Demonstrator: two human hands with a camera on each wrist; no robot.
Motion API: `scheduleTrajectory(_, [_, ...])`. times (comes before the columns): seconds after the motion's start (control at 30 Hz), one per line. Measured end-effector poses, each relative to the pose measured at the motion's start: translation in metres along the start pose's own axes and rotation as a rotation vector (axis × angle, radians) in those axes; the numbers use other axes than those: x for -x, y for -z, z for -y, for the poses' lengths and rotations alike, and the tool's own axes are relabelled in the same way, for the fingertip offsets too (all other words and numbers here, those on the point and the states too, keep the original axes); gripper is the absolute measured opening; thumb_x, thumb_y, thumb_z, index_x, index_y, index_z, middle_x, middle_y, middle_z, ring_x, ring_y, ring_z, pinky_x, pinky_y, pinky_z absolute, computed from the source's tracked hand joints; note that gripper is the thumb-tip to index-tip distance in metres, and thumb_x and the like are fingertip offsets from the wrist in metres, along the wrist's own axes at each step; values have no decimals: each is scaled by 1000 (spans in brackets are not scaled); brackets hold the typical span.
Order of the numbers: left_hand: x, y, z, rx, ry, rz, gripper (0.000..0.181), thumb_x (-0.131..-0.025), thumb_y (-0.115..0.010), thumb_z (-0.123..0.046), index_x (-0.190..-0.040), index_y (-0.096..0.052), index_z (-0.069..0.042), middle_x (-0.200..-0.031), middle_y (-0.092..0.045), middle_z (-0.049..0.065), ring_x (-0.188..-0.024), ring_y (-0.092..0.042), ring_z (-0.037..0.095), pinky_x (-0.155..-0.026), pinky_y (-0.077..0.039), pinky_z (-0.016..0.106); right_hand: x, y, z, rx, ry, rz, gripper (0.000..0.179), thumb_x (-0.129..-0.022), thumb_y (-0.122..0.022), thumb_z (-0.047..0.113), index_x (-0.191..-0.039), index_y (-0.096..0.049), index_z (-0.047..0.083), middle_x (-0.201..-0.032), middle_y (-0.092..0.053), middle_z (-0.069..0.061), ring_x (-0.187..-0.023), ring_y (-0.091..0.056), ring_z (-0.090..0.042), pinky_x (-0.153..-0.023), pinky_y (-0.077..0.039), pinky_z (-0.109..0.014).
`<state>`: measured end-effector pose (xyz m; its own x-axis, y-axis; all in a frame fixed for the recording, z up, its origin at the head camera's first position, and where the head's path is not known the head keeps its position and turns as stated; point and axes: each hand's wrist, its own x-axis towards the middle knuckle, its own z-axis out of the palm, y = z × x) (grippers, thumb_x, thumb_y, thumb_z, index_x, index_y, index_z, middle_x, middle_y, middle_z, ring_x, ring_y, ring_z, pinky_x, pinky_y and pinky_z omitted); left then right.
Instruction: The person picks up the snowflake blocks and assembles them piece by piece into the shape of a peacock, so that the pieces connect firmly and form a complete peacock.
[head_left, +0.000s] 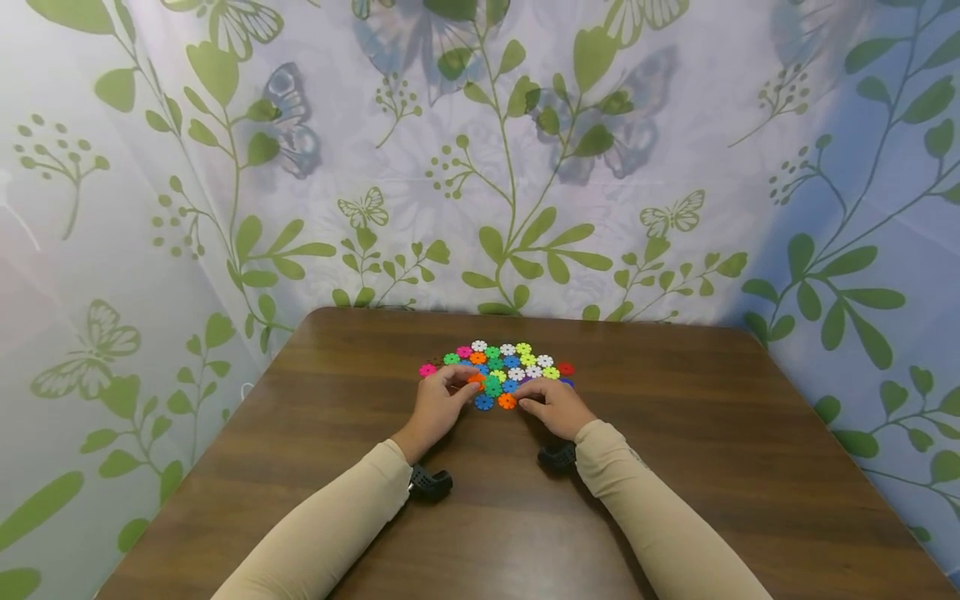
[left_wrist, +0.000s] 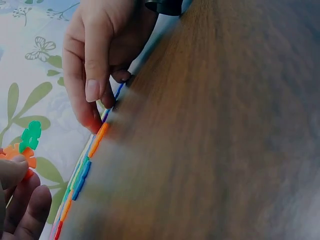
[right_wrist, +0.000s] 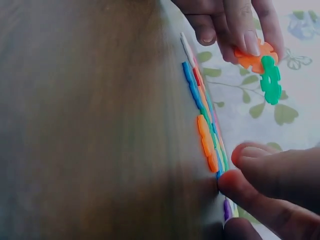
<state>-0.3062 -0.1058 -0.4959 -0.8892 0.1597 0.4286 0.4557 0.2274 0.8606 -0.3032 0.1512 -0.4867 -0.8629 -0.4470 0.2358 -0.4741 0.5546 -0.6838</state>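
Note:
My left hand (head_left: 435,406) pinches an orange flower-shaped plastic disc (right_wrist: 247,60) between thumb and fingers, raised over the tabletop. A green disc (right_wrist: 271,82) is slotted onto its edge at an angle. My right hand (head_left: 558,408) is at the right front of a spread of flat, notched discs in many colours, its fingertips down among them. In the right wrist view its thumb and forefinger (right_wrist: 250,187) stand slightly apart, with no disc between them. Nearest to it lie a loose orange disc (head_left: 507,402) and a blue disc (head_left: 483,402).
Several more white, green, yellow, pink and red discs lie flat behind the hands on the brown wooden table (head_left: 480,533). A red disc (head_left: 566,368) marks the spread's right side. Behind the table hangs a leaf-and-butterfly patterned cloth (head_left: 480,192). Black devices (head_left: 431,483) sit under both wrists.

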Motion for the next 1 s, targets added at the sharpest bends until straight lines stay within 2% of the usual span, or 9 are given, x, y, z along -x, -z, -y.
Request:
scheduleTrajectory(0.2, [-2, -1, 2, 14, 29, 9, 25, -98, -76, -5, -121, -73, 5, -99, -73, 5, -81, -70, 24, -70, -62, 33, -6, 1, 6, -1, -54, -1, 18, -99, -75, 6, -116, -79, 4, -111, -74, -6, -102, -68, -27, -94, -55, -48])
scheduleTrajectory(0.5, [-2, -2, 1, 27, 48, 3, 23, -97, -77, -4, -119, -74, 3, -101, -73, 6, -86, -70, 24, -72, -62, 34, -19, -6, 12, 3, -130, -4, 18, -91, -86, 13, -108, -82, 8, -99, -76, -1, -88, -69, -18, -84, -59, -41])
scheduleTrajectory(0.63, [-1, -2, 2, 34, 50, 8, 22, -97, -76, -2, -119, -75, 2, -102, -73, 6, -87, -70, 24, -72, -62, 34, -22, -10, 13, -1, -138, -6, 18, -88, -88, 10, -104, -82, 7, -97, -75, -1, -87, -68, -17, -83, -58, -40])
scheduleTrajectory(0.77, [-1, -2, 2, 43, 48, 15, 24, -97, -76, -1, -121, -73, 5, -104, -74, 7, -86, -70, 24, -72, -62, 34, -22, -11, 13, -25, -141, 3, 19, -89, -86, 5, -107, -81, 7, -95, -72, -1, -86, -65, -17, -83, -57, -40])
scheduleTrajectory(1.0, [0, -2, 0, 33, 66, 19, 26, -98, -76, -3, -122, -72, 6, -103, -74, 7, -84, -71, 23, -72, -62, 35, -17, -11, 11, 23, -87, 5, 22, -92, -82, 2, -113, -80, 9, -109, -71, -3, -95, -65, -22, -88, -56, -43])
